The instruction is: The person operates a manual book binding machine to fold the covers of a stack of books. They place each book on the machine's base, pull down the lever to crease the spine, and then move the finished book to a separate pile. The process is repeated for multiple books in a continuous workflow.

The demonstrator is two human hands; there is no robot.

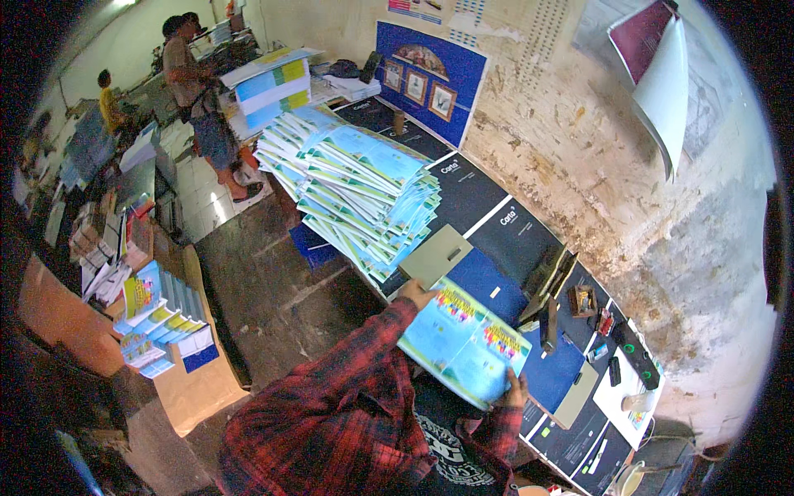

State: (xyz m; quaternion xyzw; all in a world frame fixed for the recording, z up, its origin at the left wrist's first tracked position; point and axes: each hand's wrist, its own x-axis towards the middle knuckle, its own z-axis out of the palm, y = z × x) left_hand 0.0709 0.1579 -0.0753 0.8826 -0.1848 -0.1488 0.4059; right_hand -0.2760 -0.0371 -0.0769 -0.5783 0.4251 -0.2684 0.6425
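A light-blue printed sheet (pixel 451 347), or a thin stack of them, with colourful lettering and green edges, is held between my two hands in front of my chest. My left hand (pixel 418 294) grips its upper left corner; my right hand (pixel 514 391) has hold of the lower right side. Behind the sheet lies a blue board (pixel 490 279) with grey end pieces on the black-covered table. Beyond my left hand, a large heap of folded light-blue booklets (pixel 356 186) is fanned in overlapping rows. A dark, long-armed metal device (pixel 549 289) stands on the board near the sheet's far edge.
A small wooden box (pixel 582 301), dark tools (pixel 637 364) and a white sheet (pixel 616 395) lie at the table's right. More booklets (pixel 165 318) stand on brown cardboard at left. Tall paper stacks (pixel 273 87) are at the back; another person (pixel 192 91) stands beside them.
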